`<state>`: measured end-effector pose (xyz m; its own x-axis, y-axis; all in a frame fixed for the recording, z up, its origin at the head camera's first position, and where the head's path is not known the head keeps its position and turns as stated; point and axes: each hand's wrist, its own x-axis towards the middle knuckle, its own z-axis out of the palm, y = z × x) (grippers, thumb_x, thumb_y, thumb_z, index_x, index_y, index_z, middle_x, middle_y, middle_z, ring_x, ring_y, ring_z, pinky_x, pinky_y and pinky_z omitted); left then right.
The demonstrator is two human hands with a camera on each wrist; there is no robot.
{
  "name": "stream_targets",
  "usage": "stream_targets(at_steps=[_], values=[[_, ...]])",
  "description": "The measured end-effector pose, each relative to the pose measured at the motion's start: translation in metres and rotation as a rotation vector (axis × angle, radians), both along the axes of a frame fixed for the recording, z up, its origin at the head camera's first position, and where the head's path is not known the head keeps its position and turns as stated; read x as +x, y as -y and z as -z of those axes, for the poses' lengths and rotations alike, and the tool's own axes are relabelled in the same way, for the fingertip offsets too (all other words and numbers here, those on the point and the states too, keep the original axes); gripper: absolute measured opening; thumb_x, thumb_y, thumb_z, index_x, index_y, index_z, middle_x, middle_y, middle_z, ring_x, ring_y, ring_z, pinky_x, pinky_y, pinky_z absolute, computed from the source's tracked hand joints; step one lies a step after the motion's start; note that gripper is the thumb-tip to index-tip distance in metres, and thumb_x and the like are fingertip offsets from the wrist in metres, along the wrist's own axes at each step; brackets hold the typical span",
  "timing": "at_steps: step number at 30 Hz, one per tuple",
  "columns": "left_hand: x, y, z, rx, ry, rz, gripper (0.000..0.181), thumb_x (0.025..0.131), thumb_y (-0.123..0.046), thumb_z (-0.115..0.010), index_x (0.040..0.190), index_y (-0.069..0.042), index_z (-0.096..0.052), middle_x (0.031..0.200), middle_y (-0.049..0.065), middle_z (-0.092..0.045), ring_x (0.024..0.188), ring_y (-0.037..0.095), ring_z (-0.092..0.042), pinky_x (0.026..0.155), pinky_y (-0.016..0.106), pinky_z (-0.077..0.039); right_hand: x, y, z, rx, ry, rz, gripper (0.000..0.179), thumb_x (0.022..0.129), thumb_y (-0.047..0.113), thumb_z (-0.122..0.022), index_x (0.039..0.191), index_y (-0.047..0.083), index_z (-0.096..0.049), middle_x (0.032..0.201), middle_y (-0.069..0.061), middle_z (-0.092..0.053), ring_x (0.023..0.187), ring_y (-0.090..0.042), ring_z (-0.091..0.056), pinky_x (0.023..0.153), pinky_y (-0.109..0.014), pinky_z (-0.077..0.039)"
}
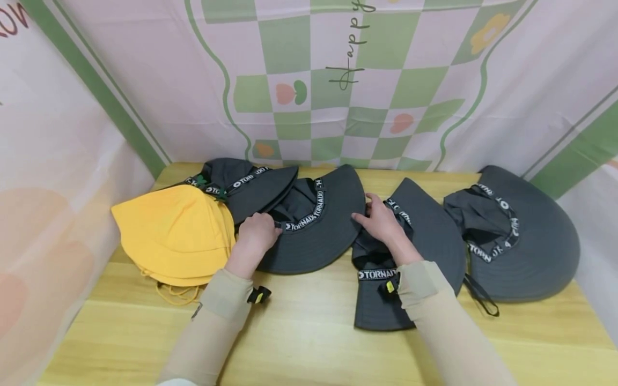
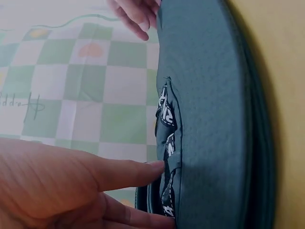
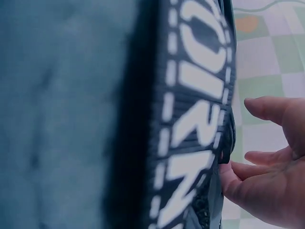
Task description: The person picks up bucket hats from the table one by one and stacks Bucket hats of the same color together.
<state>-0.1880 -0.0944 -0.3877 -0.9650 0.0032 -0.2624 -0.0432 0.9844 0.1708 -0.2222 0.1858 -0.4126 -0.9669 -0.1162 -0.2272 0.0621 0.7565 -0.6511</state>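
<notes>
A dark grey wide-brimmed sun hat (image 1: 318, 241) lies with its inner band, lettered TORNADO, facing up. My left hand (image 1: 258, 233) pinches its left edge; in the left wrist view the thumb (image 2: 138, 172) and fingers lie at the lettered band. At that hat's right brim edge is my right hand (image 1: 381, 217), its fingers apart and loosely bent. Whether they touch the brim I cannot tell. Beneath the right wrist lies another dark grey hat (image 1: 429, 241), whose TORNADO band fills much of the right wrist view.
Yellow hats (image 1: 178, 230) are stacked at the left, cords hanging out. Behind them more dark hats (image 1: 232, 182) overlap the middle one. Another dark hat (image 1: 545, 241) with a black cord lies far right. All rest on a wooden table (image 1: 309, 343) against a checked cloth backdrop (image 1: 328, 96).
</notes>
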Motion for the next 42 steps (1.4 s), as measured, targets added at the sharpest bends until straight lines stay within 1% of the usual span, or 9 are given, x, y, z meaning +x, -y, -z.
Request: stream_targets(at_steps=[10, 17, 21, 24, 28, 32, 35, 39, 42], values=[[-0.001, 0.003, 0.001, 0.022, 0.032, 0.015, 0.057, 0.095, -0.039, -0.067, 0.127, 0.008, -0.059, 0.127, 0.026, -0.062, 0.117, 0.040, -0.062, 0.096, 0.047, -0.054, -0.003, 0.005, -0.001, -0.182, 0.062, 0.132, 0.081, 0.102, 0.018, -0.053, 0.160, 0.001, 0.002, 0.155, -0.032, -0.034, 0.142, -0.043, -0.039, 0.116, -0.054, -0.036], [-0.003, 0.003, 0.000, 0.050, 0.051, 0.075, 0.063, 0.095, -0.037, -0.068, 0.132, 0.011, -0.053, 0.131, 0.029, -0.055, 0.117, 0.042, -0.061, 0.100, 0.047, -0.053, 0.001, 0.004, -0.005, -0.276, 0.051, 0.167, 0.081, 0.102, 0.012, -0.053, 0.159, 0.000, 0.003, 0.141, -0.030, -0.045, 0.132, -0.042, -0.049, 0.112, -0.050, -0.042], [-0.005, 0.003, -0.001, 0.093, 0.107, 0.110, 0.068, 0.096, -0.036, -0.066, 0.142, 0.009, -0.045, 0.142, 0.029, -0.048, 0.129, 0.041, -0.054, 0.108, 0.046, -0.047, 0.008, -0.002, -0.010, -0.342, 0.072, 0.166, 0.081, 0.101, 0.012, -0.051, 0.160, 0.002, 0.004, 0.140, -0.029, -0.045, 0.131, -0.040, -0.050, 0.110, -0.048, -0.043], [-0.006, 0.004, -0.003, 0.130, 0.141, 0.121, 0.069, 0.097, -0.035, -0.066, 0.147, 0.005, -0.040, 0.150, 0.026, -0.042, 0.137, 0.040, -0.046, 0.113, 0.046, -0.042, 0.014, -0.006, -0.015, -0.388, 0.083, 0.160, 0.075, 0.101, 0.012, -0.051, 0.160, 0.003, -0.006, 0.137, -0.026, -0.048, 0.124, -0.036, -0.055, 0.101, -0.038, -0.049], [-0.007, 0.004, -0.004, 0.164, 0.126, 0.151, 0.065, 0.095, -0.033, -0.069, 0.145, 0.001, -0.043, 0.149, 0.023, -0.044, 0.138, 0.037, -0.047, 0.112, 0.046, -0.042, 0.024, -0.008, -0.018, -0.468, 0.093, 0.171, 0.069, 0.102, 0.015, -0.049, 0.159, 0.005, -0.012, 0.143, -0.024, -0.047, 0.121, -0.031, -0.056, 0.088, -0.025, -0.050], [-0.007, 0.003, -0.002, 0.183, 0.092, 0.188, 0.062, 0.094, -0.030, -0.070, 0.144, -0.002, -0.046, 0.145, 0.022, -0.048, 0.134, 0.036, -0.050, 0.109, 0.046, -0.045, 0.032, -0.012, -0.019, -0.536, 0.113, 0.191, 0.073, 0.103, 0.015, -0.047, 0.160, 0.007, -0.001, 0.157, -0.025, -0.034, 0.133, -0.037, -0.049, 0.096, -0.035, -0.050], [-0.007, 0.001, 0.000, 0.200, 0.069, 0.224, 0.059, 0.094, -0.027, -0.070, 0.143, -0.003, -0.047, 0.143, 0.021, -0.049, 0.132, 0.034, -0.052, 0.107, 0.045, -0.046, 0.038, -0.018, -0.020, -0.522, 0.107, 0.187, 0.076, 0.103, 0.016, -0.046, 0.159, 0.006, 0.003, 0.159, -0.025, -0.031, 0.136, -0.036, -0.045, 0.103, -0.038, -0.044], [-0.007, -0.003, 0.003, 0.242, 0.036, 0.272, 0.055, 0.095, -0.023, -0.070, 0.142, -0.004, -0.049, 0.141, 0.020, -0.049, 0.131, 0.033, -0.052, 0.107, 0.044, -0.046, 0.045, -0.030, -0.021, -0.538, 0.087, 0.202, 0.074, 0.104, 0.018, -0.046, 0.158, 0.004, 0.001, 0.149, -0.022, -0.041, 0.115, -0.017, -0.056, 0.090, -0.024, -0.046], [-0.006, -0.006, 0.006, 0.279, 0.000, 0.307, 0.053, 0.095, -0.018, -0.069, 0.142, -0.003, -0.050, 0.144, 0.021, -0.048, 0.134, 0.034, -0.050, 0.110, 0.044, -0.044, 0.048, -0.039, -0.021, -0.585, 0.097, 0.247, 0.072, 0.104, 0.029, -0.048, 0.156, 0.003, -0.006, 0.134, -0.011, -0.047, 0.084, 0.000, -0.056, 0.076, -0.016, -0.048]])
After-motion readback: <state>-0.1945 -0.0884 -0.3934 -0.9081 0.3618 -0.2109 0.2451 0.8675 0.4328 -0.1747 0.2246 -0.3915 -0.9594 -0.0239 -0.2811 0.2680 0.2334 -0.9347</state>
